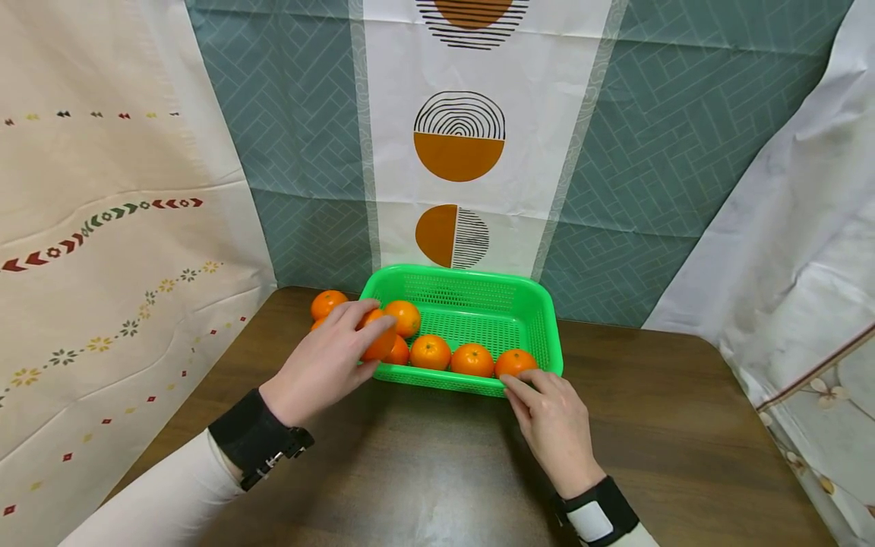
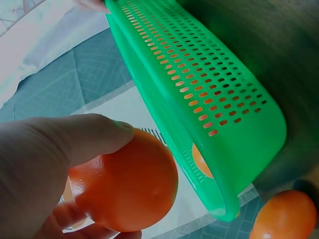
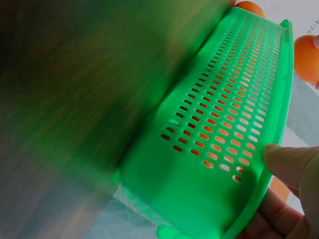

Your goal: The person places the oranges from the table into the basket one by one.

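My left hand (image 1: 328,361) holds an orange (image 1: 377,339) at the left end of a green perforated plastic basket (image 1: 472,328). In the left wrist view, the thumb lies over the top of that orange (image 2: 134,186), with fingers beneath it, beside the basket's rim. With thumb and fingers, my right hand (image 1: 557,425) grips the basket's front rim near its right corner; the right wrist view shows the thumb on the outer side of the rim (image 3: 279,119). Inside, several oranges (image 1: 472,359) line the front wall, and another orange (image 1: 403,319) sits behind them at the left.
Outside the basket, an orange (image 1: 329,305) lies on the wooden table (image 1: 424,463) at its left, with another partly hidden behind my left hand. A patterned teal and white cloth (image 1: 307,152) hangs close behind the basket; pale cloths flank the table on both sides.
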{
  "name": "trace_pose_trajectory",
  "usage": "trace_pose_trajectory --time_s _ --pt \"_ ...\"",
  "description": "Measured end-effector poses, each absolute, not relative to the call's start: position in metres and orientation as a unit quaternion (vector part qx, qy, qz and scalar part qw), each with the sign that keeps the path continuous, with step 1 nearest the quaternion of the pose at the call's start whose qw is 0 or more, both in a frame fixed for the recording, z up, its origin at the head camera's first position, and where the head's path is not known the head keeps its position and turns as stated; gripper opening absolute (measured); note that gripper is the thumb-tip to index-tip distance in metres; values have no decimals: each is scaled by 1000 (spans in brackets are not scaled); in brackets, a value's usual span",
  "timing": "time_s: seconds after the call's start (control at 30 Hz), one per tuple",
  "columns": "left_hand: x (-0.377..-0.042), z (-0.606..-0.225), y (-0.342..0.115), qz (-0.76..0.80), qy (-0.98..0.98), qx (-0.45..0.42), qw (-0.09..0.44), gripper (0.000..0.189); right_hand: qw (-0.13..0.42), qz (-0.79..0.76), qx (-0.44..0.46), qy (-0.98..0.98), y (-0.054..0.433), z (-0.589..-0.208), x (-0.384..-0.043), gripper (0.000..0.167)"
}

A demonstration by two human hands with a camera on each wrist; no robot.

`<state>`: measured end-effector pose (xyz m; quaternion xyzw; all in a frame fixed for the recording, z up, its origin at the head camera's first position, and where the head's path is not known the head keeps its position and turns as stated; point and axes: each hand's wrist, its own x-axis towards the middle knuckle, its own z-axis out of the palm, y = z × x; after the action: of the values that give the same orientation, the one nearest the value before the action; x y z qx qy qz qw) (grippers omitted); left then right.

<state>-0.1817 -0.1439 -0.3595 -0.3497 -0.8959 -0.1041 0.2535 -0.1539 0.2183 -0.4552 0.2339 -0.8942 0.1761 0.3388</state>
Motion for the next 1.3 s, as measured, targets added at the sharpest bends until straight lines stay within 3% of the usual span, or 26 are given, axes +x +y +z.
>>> trace_pose_trajectory --time_s 0.8,1.3 --pt "-221 -342 -101 -94 -896 -357 246 54 339 174 234 -895 218 -456 -153 34" --pt "-262 -347 -76 -77 -917 -340 197 61 344 170 238 -892 219 -457 -154 33"
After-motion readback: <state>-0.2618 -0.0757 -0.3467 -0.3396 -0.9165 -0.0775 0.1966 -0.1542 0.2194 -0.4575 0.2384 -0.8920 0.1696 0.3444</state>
